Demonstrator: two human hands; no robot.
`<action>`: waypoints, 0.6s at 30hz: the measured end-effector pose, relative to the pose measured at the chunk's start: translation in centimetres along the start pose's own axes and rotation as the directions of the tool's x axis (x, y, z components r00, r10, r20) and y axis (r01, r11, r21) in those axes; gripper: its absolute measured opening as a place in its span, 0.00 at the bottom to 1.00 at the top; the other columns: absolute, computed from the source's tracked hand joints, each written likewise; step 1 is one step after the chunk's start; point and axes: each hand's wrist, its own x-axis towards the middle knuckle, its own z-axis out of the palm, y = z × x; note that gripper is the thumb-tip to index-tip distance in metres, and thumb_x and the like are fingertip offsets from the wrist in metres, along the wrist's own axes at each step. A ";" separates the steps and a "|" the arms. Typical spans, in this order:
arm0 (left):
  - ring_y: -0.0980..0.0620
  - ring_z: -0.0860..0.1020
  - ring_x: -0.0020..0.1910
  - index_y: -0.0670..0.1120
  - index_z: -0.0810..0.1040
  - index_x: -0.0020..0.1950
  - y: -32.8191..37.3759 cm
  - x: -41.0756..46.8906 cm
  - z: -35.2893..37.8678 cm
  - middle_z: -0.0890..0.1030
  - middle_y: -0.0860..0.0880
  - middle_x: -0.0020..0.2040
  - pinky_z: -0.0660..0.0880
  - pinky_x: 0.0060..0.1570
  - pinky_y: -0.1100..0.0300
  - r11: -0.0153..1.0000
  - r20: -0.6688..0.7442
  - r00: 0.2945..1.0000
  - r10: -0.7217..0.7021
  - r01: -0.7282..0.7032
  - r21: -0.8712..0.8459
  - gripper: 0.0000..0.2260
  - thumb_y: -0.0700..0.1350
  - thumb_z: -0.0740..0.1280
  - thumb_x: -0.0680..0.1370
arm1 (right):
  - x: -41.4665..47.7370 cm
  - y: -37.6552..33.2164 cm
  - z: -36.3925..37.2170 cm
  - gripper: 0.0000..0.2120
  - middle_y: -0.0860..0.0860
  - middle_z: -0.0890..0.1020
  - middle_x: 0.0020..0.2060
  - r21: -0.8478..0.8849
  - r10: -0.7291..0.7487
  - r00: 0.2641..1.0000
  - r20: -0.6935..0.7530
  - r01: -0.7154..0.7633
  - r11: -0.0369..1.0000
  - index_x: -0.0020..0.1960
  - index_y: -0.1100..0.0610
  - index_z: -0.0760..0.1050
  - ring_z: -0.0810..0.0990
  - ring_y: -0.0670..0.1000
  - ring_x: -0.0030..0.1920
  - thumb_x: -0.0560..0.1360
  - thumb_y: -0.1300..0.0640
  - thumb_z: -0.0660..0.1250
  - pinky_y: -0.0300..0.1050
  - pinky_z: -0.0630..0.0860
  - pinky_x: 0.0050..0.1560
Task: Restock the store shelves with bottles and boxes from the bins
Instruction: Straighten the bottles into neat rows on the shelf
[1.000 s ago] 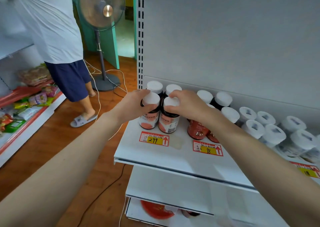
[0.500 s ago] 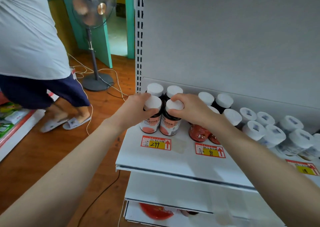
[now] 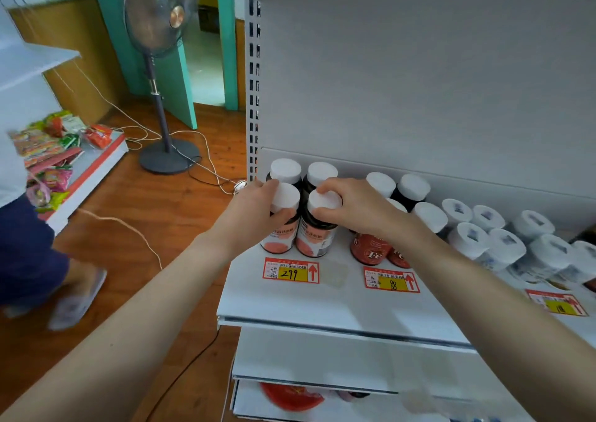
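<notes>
Hardly any change: left hand (image 3: 254, 215) still grips the left bottle (image 3: 280, 241), right hand (image 3: 358, 209) the right bottle (image 3: 314, 241), both standing on the shelf (image 3: 322, 305) behind the price tag (image 3: 291, 271). Letting go looks next.

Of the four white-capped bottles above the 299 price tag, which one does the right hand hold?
The front right bottle: the right hand grips its cap. The left hand grips the front left bottle.

The dark bottles (image 3: 317, 226) have white caps (image 3: 285, 170) and pink-and-white labels. The red bottles (image 3: 371, 250) bear white "Fe" lettering. Further bottles (image 3: 503, 247) are white with bluish marks. Price tags (image 3: 291, 271) are red with yellow panels (black handwritten figures). The shelf (image 3: 322, 305) is pale grey, the floor (image 3: 180, 215) brown wood grain, the door (image 3: 183, 92) teal.
</notes>
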 end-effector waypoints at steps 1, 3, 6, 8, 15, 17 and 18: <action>0.46 0.74 0.59 0.45 0.64 0.71 0.0 -0.1 0.0 0.74 0.43 0.63 0.73 0.52 0.59 1.000 -0.006 1.000 0.007 -0.007 -0.007 0.25 0.53 0.63 0.77 | 0.0 0.0 0.1 0.21 0.53 0.76 0.61 0.004 0.001 1.000 0.005 -0.001 1.000 0.65 0.54 0.71 0.74 0.53 0.60 0.74 0.50 0.66 0.48 0.71 0.57; 0.47 0.74 0.59 0.46 0.61 0.72 -0.1 -0.1 -0.2 0.74 0.44 0.64 0.73 0.52 0.59 0.999 -0.006 1.000 0.019 -0.019 -0.030 0.28 0.55 0.63 0.76 | 0.0 0.0 -0.1 0.22 0.52 0.76 0.61 0.008 0.004 1.000 0.025 -0.004 1.000 0.65 0.53 0.71 0.74 0.53 0.60 0.73 0.48 0.66 0.48 0.71 0.57; 0.46 0.74 0.61 0.47 0.59 0.74 -0.3 0.7 -1.2 0.74 0.45 0.65 0.73 0.52 0.57 0.999 -0.013 1.000 -0.002 0.001 -0.053 0.30 0.59 0.60 0.76 | 0.3 0.0 -1.3 0.23 0.46 0.78 0.54 0.040 0.007 1.000 0.011 -0.008 0.999 0.66 0.53 0.70 0.74 0.51 0.55 0.74 0.47 0.66 0.38 0.68 0.47; 0.46 0.73 0.62 0.47 0.61 0.73 -0.5 2.2 -1.9 0.74 0.44 0.65 0.72 0.52 0.56 0.998 -0.056 0.998 -0.035 0.032 -0.054 0.28 0.59 0.59 0.77 | 1.2 0.0 -2.3 0.22 0.50 0.77 0.57 0.062 0.026 0.998 -0.053 -0.023 0.998 0.65 0.55 0.71 0.74 0.51 0.57 0.75 0.48 0.65 0.38 0.66 0.48; 0.45 0.74 0.56 0.45 0.66 0.70 0.3 7.2 -1.8 0.74 0.43 0.64 0.70 0.44 0.61 0.993 0.089 0.992 -0.093 0.099 -0.059 0.25 0.54 0.65 0.76 | 5.7 -0.1 -2.2 0.23 0.56 0.73 0.63 -0.023 0.097 0.995 0.032 -0.096 0.995 0.66 0.60 0.70 0.72 0.55 0.62 0.74 0.50 0.66 0.44 0.68 0.54; 0.49 0.72 0.49 0.46 0.69 0.68 0.0 7.8 -1.3 0.75 0.44 0.62 0.68 0.40 0.62 0.995 0.119 0.988 -0.098 0.100 -0.012 0.24 0.54 0.66 0.75 | 6.1 -0.1 -1.7 0.23 0.56 0.74 0.62 -0.044 0.112 0.993 0.039 -0.110 0.993 0.65 0.60 0.70 0.72 0.56 0.61 0.74 0.50 0.66 0.46 0.69 0.54; 0.50 0.70 0.47 0.46 0.69 0.67 -0.2 8.0 -1.1 0.75 0.45 0.61 0.67 0.39 0.62 0.995 0.121 0.987 -0.102 0.103 -0.005 0.24 0.54 0.66 0.74 | 6.2 -0.1 -1.5 0.21 0.56 0.75 0.61 -0.043 0.115 0.993 0.023 -0.114 0.993 0.64 0.60 0.71 0.73 0.56 0.60 0.74 0.51 0.66 0.46 0.70 0.54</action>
